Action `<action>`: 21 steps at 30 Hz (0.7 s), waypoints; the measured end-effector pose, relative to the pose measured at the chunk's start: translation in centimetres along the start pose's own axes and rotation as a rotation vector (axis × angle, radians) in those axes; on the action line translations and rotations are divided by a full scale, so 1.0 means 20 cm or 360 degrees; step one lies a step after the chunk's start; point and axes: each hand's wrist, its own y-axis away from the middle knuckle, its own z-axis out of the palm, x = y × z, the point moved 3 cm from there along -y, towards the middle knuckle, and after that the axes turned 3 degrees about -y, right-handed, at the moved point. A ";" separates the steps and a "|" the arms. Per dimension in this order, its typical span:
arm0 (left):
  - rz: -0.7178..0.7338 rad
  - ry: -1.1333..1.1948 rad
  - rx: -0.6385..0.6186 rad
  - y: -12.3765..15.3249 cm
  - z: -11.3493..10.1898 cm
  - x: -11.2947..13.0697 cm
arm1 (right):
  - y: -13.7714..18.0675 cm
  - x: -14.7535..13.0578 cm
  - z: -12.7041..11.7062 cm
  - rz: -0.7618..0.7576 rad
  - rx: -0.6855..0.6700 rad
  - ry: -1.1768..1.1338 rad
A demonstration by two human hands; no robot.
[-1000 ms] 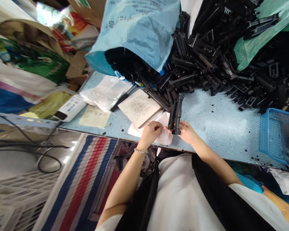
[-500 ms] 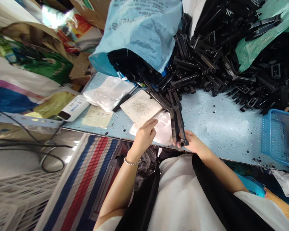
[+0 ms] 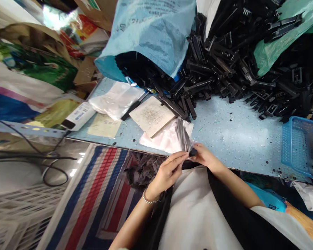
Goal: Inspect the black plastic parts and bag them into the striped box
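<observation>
My left hand (image 3: 169, 170), wearing a ring and a beaded bracelet, pinches the mouth of a clear plastic bag (image 3: 182, 130) at the table's front edge. Inside that bag lies a long black part (image 3: 184, 139), seen through the film. Its near end sticks out at the opening, where the fingers of my right hand (image 3: 205, 156) close on it. The two hands almost meet there. Below the bag are whitish plastic sheets or bags (image 3: 159, 142), partly covered by a square pale block (image 3: 151, 116) with a speckled top.
A big heap of black parts (image 3: 221, 69) spills across the back, beside an open blue sack (image 3: 151, 38) and a green bag (image 3: 273, 48). A blue basket (image 3: 288, 146) stands at right. Left are clear bags (image 3: 114, 100), a yellowish paper (image 3: 104, 127) and a white box (image 3: 79, 116).
My left hand has moved right from the whitish sheets to beside my right hand. The black part, bare before, is now mostly within the clear bag.
</observation>
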 end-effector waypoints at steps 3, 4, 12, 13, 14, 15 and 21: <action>-0.0176 -0.0207 -0.0085 0.00 0.04 -0.05 | 0.07 -0.06 0.02 -0.0228 0.0337 0.0710; -0.0194 -0.0272 -0.0121 -0.02 0.05 -0.06 | 0.10 -0.07 0.04 -0.0323 0.0443 0.1063; -0.0619 0.0080 -0.0008 0.13 -0.41 0.02 | 0.27 -0.18 0.25 -0.0176 -0.0343 0.1564; -0.0739 0.0068 -0.0026 0.20 -0.51 0.00 | 0.27 -0.21 0.24 -0.0274 -0.0269 0.1663; -0.0870 0.0054 -0.0133 0.27 -0.57 -0.03 | 0.25 -0.24 0.22 -0.0426 -0.0159 0.1843; -0.1003 0.0040 -0.0262 0.33 -0.61 -0.08 | 0.23 -0.26 0.20 -0.0595 -0.0072 0.2077; -0.1490 -0.0077 -0.0436 0.47 -0.26 -0.47 | 0.08 -0.14 0.09 -0.1098 -0.0101 0.3144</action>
